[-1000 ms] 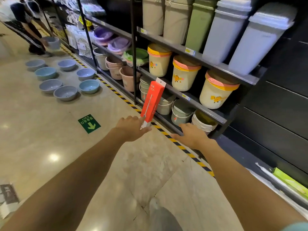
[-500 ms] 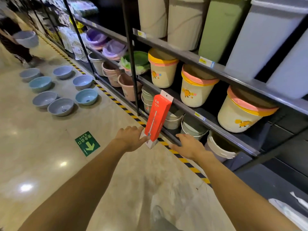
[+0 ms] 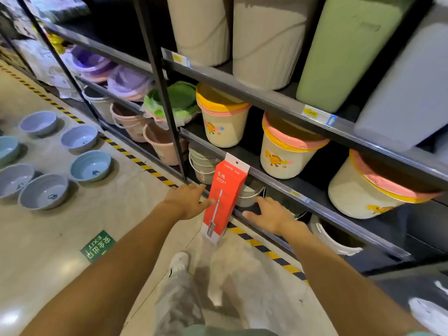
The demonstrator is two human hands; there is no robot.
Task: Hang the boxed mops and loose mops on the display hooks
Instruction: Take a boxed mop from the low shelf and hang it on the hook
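Observation:
A red boxed mop (image 3: pixel 224 200), with a white hang tab on top and a mop pictured on its front, stands nearly upright in the air before the lower shelf. My left hand (image 3: pixel 186 201) pinches its left edge about halfway up. My right hand (image 3: pixel 272 214) hovers just right of the box with fingers spread, holding nothing and not touching it. No display hooks or loose mops are in view.
Dark metal shelves (image 3: pixel 278 100) hold cream buckets with yellow and pink rims (image 3: pixel 224 124), pink pails and tall bins. A black upright post (image 3: pixel 158 88) stands left of the box. Several blue basins (image 3: pixel 89 166) lie on the floor at left, beside yellow-black floor tape (image 3: pixel 266 251).
I have stepped closer to the shelves. My left hand's grip has shifted from the box's bottom to its middle, and my right hand has drawn nearer to the box.

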